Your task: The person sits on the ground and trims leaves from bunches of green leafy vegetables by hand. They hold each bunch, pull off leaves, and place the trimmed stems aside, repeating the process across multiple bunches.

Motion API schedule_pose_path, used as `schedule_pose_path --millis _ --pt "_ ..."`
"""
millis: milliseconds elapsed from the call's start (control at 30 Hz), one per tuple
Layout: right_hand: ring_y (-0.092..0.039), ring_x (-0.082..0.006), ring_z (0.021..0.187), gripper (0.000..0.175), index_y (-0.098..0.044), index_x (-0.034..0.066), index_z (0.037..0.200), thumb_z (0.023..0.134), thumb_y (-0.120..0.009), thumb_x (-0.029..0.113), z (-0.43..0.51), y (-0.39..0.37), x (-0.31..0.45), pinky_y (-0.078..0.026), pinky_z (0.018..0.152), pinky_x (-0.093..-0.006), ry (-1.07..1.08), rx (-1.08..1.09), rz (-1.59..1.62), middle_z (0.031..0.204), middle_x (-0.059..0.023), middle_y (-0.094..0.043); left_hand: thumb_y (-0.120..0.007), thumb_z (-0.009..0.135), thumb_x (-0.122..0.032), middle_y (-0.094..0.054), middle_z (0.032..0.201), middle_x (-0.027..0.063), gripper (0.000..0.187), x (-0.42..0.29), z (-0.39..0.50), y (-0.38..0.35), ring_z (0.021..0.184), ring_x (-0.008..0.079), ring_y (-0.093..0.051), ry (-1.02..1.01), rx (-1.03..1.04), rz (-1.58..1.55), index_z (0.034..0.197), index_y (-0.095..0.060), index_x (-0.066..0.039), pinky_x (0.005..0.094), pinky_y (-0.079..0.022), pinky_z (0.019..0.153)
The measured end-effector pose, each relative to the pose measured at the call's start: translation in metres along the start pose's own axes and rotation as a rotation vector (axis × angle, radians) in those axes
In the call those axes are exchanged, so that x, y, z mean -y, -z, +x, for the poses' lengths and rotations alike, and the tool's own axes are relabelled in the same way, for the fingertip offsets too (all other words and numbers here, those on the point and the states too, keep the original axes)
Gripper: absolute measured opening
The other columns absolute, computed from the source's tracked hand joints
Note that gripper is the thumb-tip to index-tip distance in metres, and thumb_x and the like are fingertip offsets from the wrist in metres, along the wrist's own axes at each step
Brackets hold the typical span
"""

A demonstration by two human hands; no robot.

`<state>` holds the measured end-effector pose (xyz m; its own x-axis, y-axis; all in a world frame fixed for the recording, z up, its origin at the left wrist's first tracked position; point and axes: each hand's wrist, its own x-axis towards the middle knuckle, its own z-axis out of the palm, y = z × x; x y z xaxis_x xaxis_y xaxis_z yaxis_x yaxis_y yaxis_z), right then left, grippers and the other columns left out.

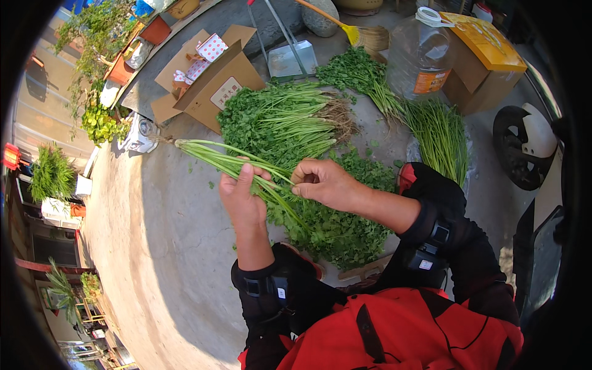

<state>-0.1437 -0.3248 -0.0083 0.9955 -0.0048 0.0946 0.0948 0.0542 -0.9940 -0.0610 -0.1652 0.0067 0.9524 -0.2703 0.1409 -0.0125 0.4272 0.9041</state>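
Observation:
My left hand [243, 199] grips a bunch of long green leafy stalks [208, 155], coriander or a similar herb, with its roots pointing up and left. My right hand [330, 185] pinches a thin stem at the leafy side of this bunch, between thumb and bent forefinger. Beneath both hands lies a heap of loose green leaves [347, 231], spread on the concrete before my feet. Just beyond it rests a large pile of rooted stalks [277, 115], roots to the right. The tips of the held bunch overlap the leaf heap.
An open cardboard box [231, 99] stands beyond the pile, near a metal dustpan [291, 60] and a yellow broom [365, 36]. Rightward are another leafy bunch [356, 69], thin green stalks [439, 138], a clear plastic jug [418, 55], a carton [481, 88] and a wheel [511, 148].

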Motion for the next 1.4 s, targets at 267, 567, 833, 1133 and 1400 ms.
schedule_pose_path --millis 267,567,833,1133,1400 --pt "-0.049 -0.0056 0.064 0.005 -0.058 0.0013 0.081 0.079 -0.061 0.004 0.0 0.001 -0.001 -0.041 0.057 -0.0239 -0.118 0.029 0.159 0.07 0.0023 -0.054 -0.063 0.087 -0.011 -0.06 0.073 0.0095 0.02 0.002 -0.001 -0.007 0.061 0.0177 -0.059 -0.095 -0.037 0.022 0.099 -0.051 -0.001 0.0284 -0.049 0.05" --pt "-0.056 -0.0129 0.061 0.008 -0.063 0.0013 0.077 0.07 -0.063 0.007 0.0 0.006 -0.004 -0.045 0.058 -0.0295 -0.126 0.102 -0.182 0.067 -0.0059 -0.061 -0.062 0.087 -0.009 -0.06 0.073 0.0097 0.018 0.002 -0.004 -0.008 0.06 0.0178 -0.059 -0.074 -0.013 0.055 0.099 -0.052 -0.001 0.0284 -0.049 0.05" --pt "-0.059 -0.0163 0.062 0.007 -0.064 0.0027 0.077 0.075 -0.063 0.009 -0.01 0.005 -0.011 -0.047 0.059 -0.0324 -0.081 0.197 -0.265 0.066 -0.006 -0.062 -0.06 0.088 -0.009 -0.058 0.074 0.0088 0.017 -0.009 0.003 0.005 0.062 0.0198 -0.059 -0.099 -0.093 -0.04 0.1 -0.051 -0.001 0.0308 -0.051 0.051" --pt "-0.057 -0.0226 0.062 0.012 -0.061 0.0035 0.077 0.08 -0.064 0.014 -0.016 0.025 0.008 -0.044 0.057 -0.0379 0.109 0.215 -0.714 0.067 -0.0069 -0.059 -0.059 0.089 -0.01 -0.056 0.076 0.0077 0.018 -0.012 0.006 0.017 0.065 0.0194 -0.058 -0.045 -0.098 -0.107 0.103 -0.05 -0.003 0.0319 -0.05 0.052" --pt "-0.053 -0.0307 0.079 0.031 -0.055 0.0039 0.089 0.07 -0.074 0.018 -0.015 0.007 0.016 -0.041 0.07 -0.0415 0.378 -0.152 -0.468 0.079 -0.0087 -0.053 -0.057 0.09 -0.011 -0.056 0.077 0.0077 0.016 -0.001 0.001 0.006 0.067 0.0189 -0.057 -0.065 -0.162 0.007 0.1 -0.051 0.0 0.0318 -0.049 0.053"
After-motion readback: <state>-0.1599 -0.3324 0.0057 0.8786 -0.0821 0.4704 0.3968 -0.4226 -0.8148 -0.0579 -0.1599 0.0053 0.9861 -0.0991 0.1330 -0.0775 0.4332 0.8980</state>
